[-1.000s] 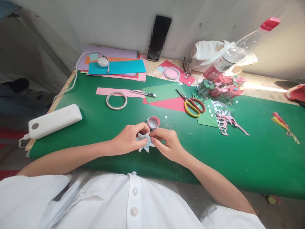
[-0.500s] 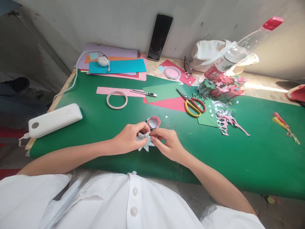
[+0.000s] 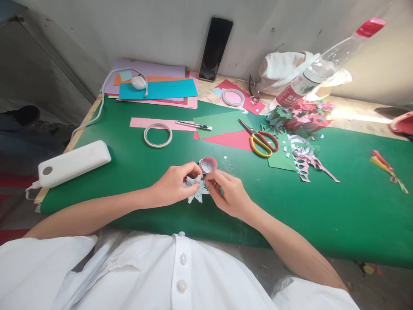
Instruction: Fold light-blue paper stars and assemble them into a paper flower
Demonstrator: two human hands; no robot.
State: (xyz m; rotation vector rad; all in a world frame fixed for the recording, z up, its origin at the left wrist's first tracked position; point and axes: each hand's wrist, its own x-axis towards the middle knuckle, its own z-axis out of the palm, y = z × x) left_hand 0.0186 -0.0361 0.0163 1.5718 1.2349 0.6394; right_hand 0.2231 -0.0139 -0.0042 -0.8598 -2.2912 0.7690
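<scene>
My left hand and my right hand meet near the front of the green table mat. Both pinch a small pale blue spiky paper cutout held between the fingertips. Just beyond the fingers lies a small round pink paper piece on the mat. My bare forearms rest on the table's front edge, over my white buttoned shirt.
A white power bank lies at left. Two tape rings, a craft knife, yellow-and-red scissors, coloured paper sheets, a phone, a plastic bottle and paper scraps lie farther back.
My fingers have shifted slightly on the blue cutout, with the right fingertips moving up toward the pink piece. Everything else on the table stays put.
</scene>
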